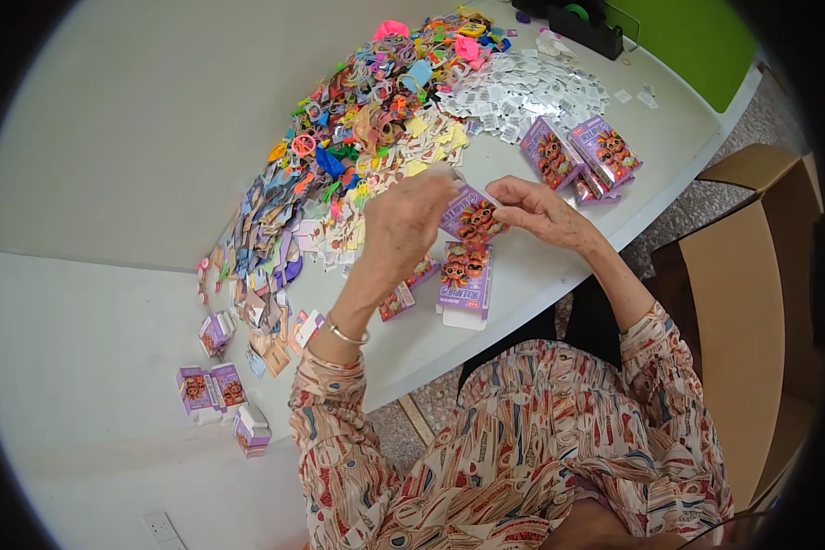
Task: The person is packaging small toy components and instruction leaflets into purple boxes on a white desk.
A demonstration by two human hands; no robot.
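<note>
Above the table I hold a small purple cardboard box (pixel 475 218) printed with colourful cartoon figures. My right hand (pixel 548 216) grips its right end, thumb on the printed face. At the box's upper left end, the fingers of my left hand (pixel 401 220) are curled in. Something pale (pixel 444 171) shows by those fingertips; I cannot tell whether it is a flap or a separate piece. Just below lies another purple box (pixel 465 280) with a white flap out at its near end. More purple boxes (pixel 399 301) lie partly behind my left wrist.
A long heap of small colourful trinkets (pixel 376 101) and cards (pixel 257 229) spreads across the table (pixel 412 353). Small white packets (pixel 527 92) are piled beyond. Several purple boxes (pixel 605 151) stand at right, others (pixel 215 390) at left. A tape dispenser (pixel 587 27) and an open carton (pixel 738 321) flank the table.
</note>
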